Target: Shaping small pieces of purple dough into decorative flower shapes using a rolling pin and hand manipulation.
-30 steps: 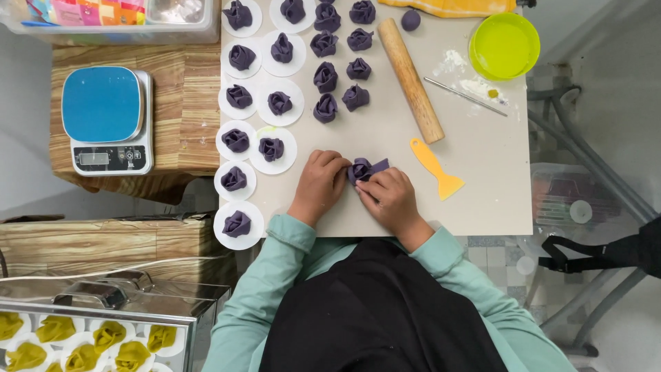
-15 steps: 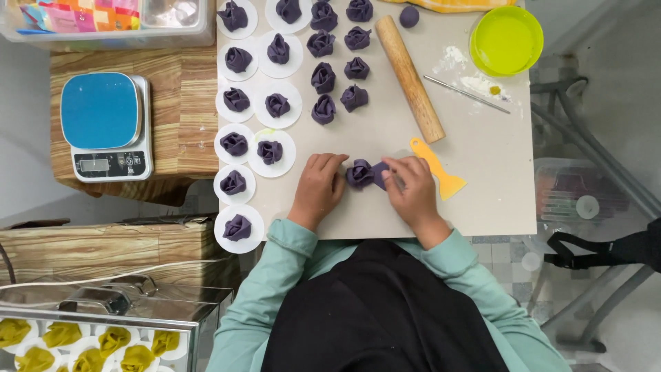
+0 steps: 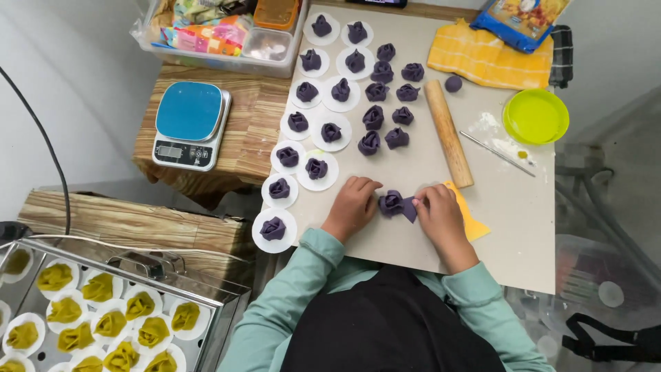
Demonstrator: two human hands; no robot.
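A half-rolled purple dough piece (image 3: 396, 204) lies on the grey work board (image 3: 523, 227) between my hands. My left hand (image 3: 352, 204) presses its fingertips against the rolled left end. My right hand (image 3: 438, 209) pinches the flat flap on the right side. Several finished purple dough roses (image 3: 316, 168) sit on white paper rounds to the left and further back, and several more lie bare on the board (image 3: 384, 118).
A wooden rolling pin (image 3: 448, 133), a yellow scraper (image 3: 474, 222), a green bowl (image 3: 536, 116), a thin metal stick (image 3: 497, 153) and a small dough ball (image 3: 453, 83) lie right. A blue scale (image 3: 191, 125) stands left. A steamer tray (image 3: 103, 313) holds yellow dumplings.
The camera view has shifted, showing more of the steamer tray and the back of the board. My right hand has moved slightly right along the dough strip; both hands stay on the piece.
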